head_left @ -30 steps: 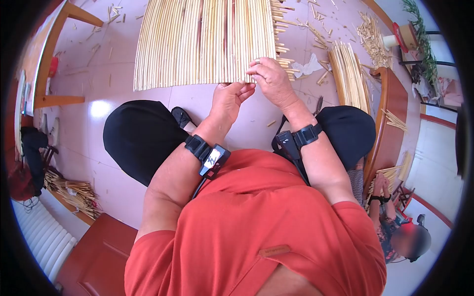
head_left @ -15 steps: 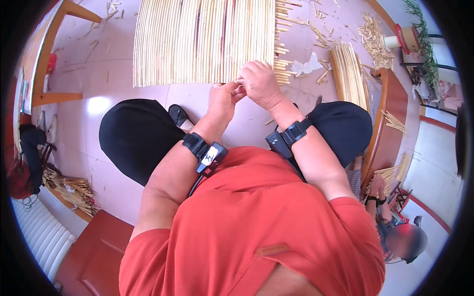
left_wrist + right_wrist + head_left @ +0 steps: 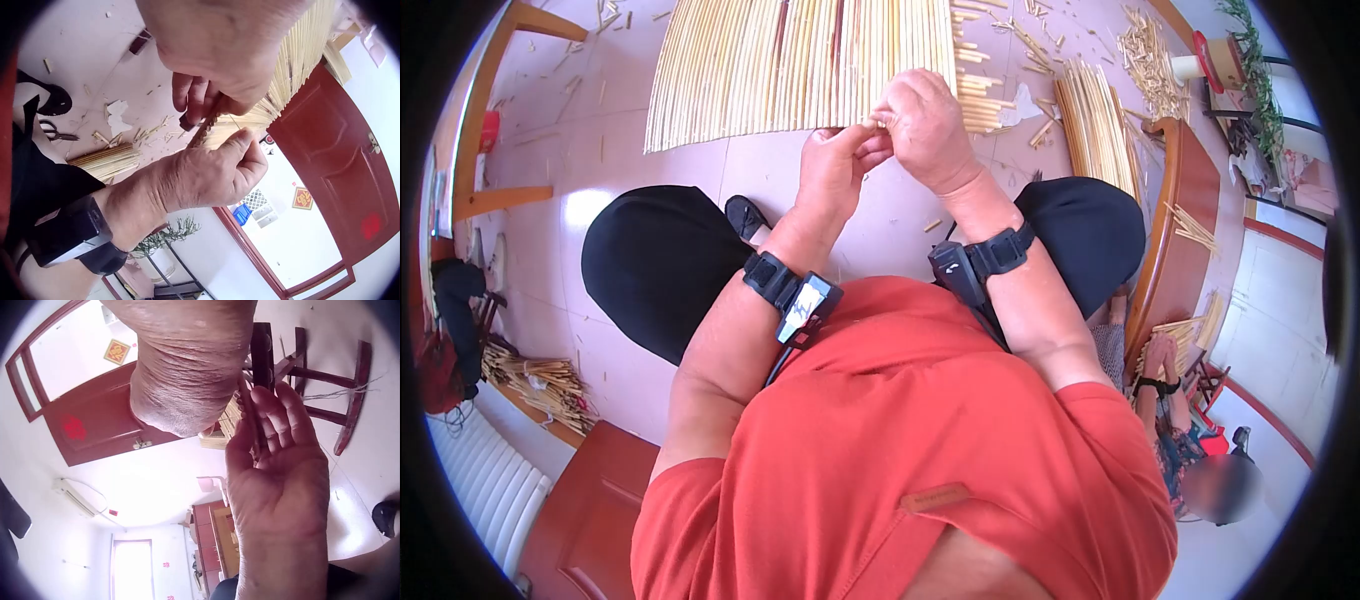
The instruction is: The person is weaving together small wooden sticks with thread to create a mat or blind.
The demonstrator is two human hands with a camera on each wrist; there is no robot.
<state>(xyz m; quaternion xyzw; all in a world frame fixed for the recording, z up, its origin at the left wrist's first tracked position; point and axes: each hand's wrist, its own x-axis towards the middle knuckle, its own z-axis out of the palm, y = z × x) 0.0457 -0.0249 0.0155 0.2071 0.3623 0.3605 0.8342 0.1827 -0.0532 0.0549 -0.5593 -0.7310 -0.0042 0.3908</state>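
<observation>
A mat of pale stalks (image 3: 740, 80) laid side by side fills the top of the head view, its near edge toward me. My left hand (image 3: 832, 165) pinches that edge between thumb and fingers. In the right wrist view the left hand (image 3: 278, 469) shows its palm, thumb against the row of stalk ends. Right beside it, my right hand (image 3: 925, 125) is curled over the edge. The left wrist view shows the right hand (image 3: 215, 172) with thumb and forefinger pinched together on a thin thread (image 3: 234, 120) that runs to the stalks.
A bundle of stalks (image 3: 1090, 130) lies on the floor at the right, beside a wooden bench (image 3: 1175, 220). Cut pieces (image 3: 1155, 75) are scattered about. Scissors (image 3: 57, 132) lie near my foot. At far right another person's hands (image 3: 1158, 355) are raised together. A table leg (image 3: 505, 200) stands at left.
My right hand has come in from slightly apart to my left fingertips and closed its fingers. The mat and both hands have shifted up and left in the head view.
</observation>
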